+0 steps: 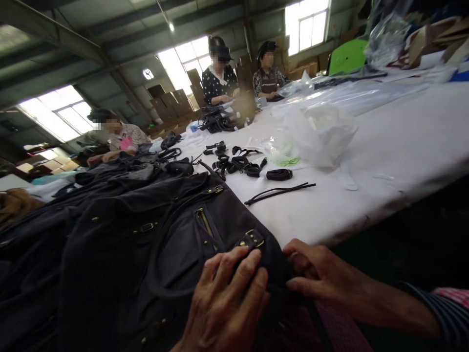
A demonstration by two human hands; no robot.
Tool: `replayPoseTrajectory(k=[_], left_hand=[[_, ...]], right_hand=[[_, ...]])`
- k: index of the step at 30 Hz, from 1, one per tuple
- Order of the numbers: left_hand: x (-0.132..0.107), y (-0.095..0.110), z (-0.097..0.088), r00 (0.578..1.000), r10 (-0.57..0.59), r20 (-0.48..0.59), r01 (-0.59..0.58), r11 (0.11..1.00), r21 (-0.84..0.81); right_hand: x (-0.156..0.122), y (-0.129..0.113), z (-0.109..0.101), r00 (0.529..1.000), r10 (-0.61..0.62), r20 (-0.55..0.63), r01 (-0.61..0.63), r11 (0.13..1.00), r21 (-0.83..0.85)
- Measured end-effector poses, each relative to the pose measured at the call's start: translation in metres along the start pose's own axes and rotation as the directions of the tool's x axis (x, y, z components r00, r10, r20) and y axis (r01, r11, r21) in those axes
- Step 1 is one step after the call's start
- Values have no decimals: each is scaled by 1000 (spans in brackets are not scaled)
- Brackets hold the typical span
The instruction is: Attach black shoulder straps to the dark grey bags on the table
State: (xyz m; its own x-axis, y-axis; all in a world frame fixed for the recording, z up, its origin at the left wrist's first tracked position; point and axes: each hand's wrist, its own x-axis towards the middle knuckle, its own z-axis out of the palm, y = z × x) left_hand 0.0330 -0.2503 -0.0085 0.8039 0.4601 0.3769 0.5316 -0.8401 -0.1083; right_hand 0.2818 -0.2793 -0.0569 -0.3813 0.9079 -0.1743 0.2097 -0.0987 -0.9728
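Behind the white bench point(388, 142) are bright windows point(311, 32). At its near side lies a black bag point(179, 249); the left hand point(230, 300) rests there, fingers slightly spread, the right hand point(322, 274) pinching its edge.

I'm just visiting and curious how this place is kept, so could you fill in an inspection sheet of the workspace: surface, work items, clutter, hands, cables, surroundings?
Surface: white table, wrinkled cover.
Work items: black bag with a brass zip and a buckle.
Clutter: strap bundles, a thin dark cord, clear plastic.
Hands: left hand rests on the bag beside the buckle; right hand pinches the bag's edge.
Cables: nothing seen on the table.
Surroundings: three people across the table, boxes, windows, a green chair.
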Motion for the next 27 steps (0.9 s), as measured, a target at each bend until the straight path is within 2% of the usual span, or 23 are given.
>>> replayPoseTrajectory(k=[3, 5, 8, 11, 13, 15, 17, 20, 22, 24, 27], left_hand=[[-4, 26, 16, 996, -80, -29, 80, 997, -11], [-3, 36, 27, 986, -160, -41, 160, 987, -6], [5, 43, 34, 961, -277, -22, 277, 961, -10], [14, 44, 28, 941, -336, 37, 337, 939, -69], [17, 42, 23, 935, -351, 47, 354, 930, -102], [15, 40, 21, 953, -301, 19, 302, 950, -80], [12, 38, 23, 982, -184, -38, 184, 983, -5], [8, 32, 27, 988, -44, -145, 57, 995, 83], [9, 27, 28, 982, 1, -188, 8, 999, 44], [13, 25, 31, 982, 51, -182, -55, 998, -18], [21, 32, 39, 969, 73, -235, -81, 996, -24]], right_hand=[[7, 4, 6, 999, 4, 54, -19, 959, 282], [10, 7, 7, 998, -9, 61, -15, 930, 368], [12, 12, 7, 999, -26, 48, 5, 916, 402], [9, 14, 6, 999, -43, 23, 30, 915, 403], [7, 14, 6, 996, -93, -8, 88, 913, 399], [7, 13, 9, 988, -154, -28, 152, 901, 407], [11, 13, 13, 981, -191, -19, 177, 868, 464], [20, 15, 18, 978, -199, 67, 121, 797, 592], [24, 16, 16, 976, -181, 122, 74, 799, 597], [25, 12, 10, 978, -146, 150, 53, 867, 496], [20, 2, -6, 980, -154, 127, 131, 977, 169]])
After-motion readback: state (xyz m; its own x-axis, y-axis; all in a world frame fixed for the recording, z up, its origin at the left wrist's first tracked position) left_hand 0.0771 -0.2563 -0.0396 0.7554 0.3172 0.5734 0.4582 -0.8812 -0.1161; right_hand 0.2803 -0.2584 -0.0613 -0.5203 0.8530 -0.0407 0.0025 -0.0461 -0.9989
